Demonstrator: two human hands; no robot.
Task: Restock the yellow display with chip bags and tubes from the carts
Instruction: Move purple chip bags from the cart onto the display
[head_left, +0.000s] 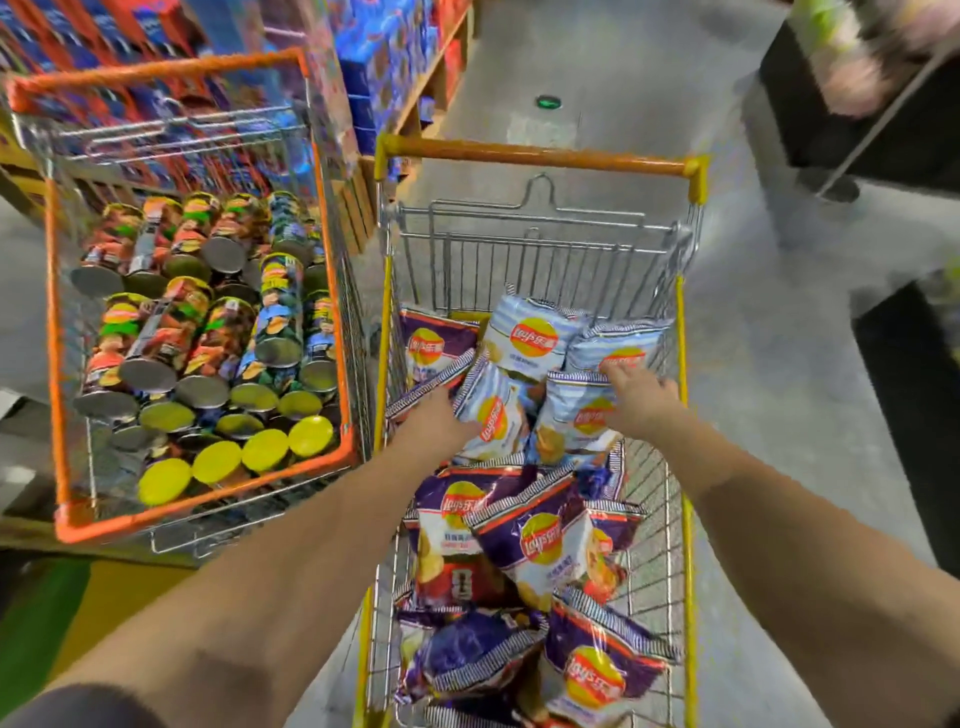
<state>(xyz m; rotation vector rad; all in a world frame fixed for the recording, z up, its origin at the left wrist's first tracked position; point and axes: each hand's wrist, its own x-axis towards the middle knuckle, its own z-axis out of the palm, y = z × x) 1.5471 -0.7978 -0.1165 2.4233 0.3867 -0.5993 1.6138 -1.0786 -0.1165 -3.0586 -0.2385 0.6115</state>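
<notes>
Far left: orange cart (52, 322) packed with chip tubes (208, 332), some lying with metal ends up, a row with yellow lids nearest. Not touched by either hand.

Centre: yellow cart (684, 426) holds chip bags, purple ones (540, 545) near, pale blue ones at the far end.

Left hand (439, 418) lies on a pale blue bag (493, 415), touching its left edge; fingers hidden under the bag, so grip cannot be told.

Right hand (636, 397) reaches over a second pale blue bag (579, 415), fingertips at its top seam and against a third bag (618, 345); curled or flat unclear, frame blurred.

Yellow display not in view.

Risks, judged: bags overlap loosely, so lifting one may drag a neighbour out; slick film may slip from a partial grip; squeezing hard could crush chips.
</notes>
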